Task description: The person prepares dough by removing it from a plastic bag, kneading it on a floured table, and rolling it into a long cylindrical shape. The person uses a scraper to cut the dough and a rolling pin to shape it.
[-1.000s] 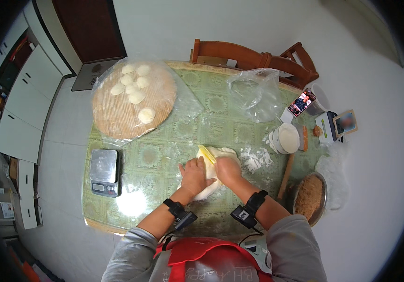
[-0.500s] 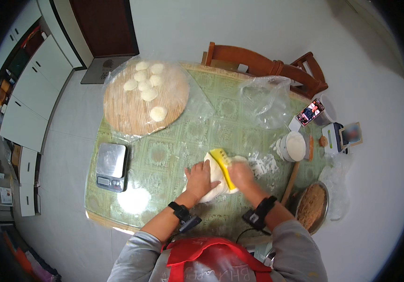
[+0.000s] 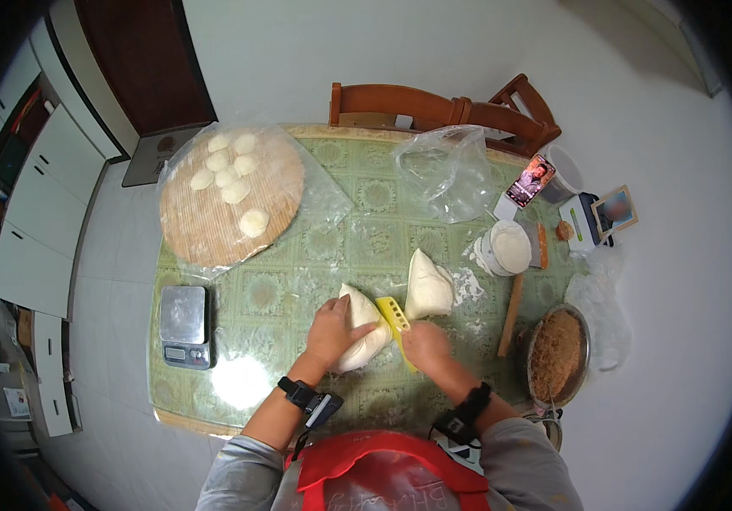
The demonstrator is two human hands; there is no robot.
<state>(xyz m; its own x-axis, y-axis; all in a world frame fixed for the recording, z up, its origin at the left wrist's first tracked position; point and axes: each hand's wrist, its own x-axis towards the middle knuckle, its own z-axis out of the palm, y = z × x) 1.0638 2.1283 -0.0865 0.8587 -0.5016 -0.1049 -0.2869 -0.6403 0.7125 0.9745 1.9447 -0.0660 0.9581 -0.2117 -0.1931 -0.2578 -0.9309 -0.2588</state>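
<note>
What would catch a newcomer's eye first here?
Mid-table, the right hand presses a yellow scraper between two lumps of dough, the left hand resting on the nearer lump. At the far left corner, a round woven tray carries small dough rounds under clear plastic.

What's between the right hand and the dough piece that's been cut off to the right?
Only the yellow scraper, which the right hand holds upright in the cut. The cut-off dough piece lies just beyond its blade. The left hand rests directly on the other dough piece, nothing between.
</note>
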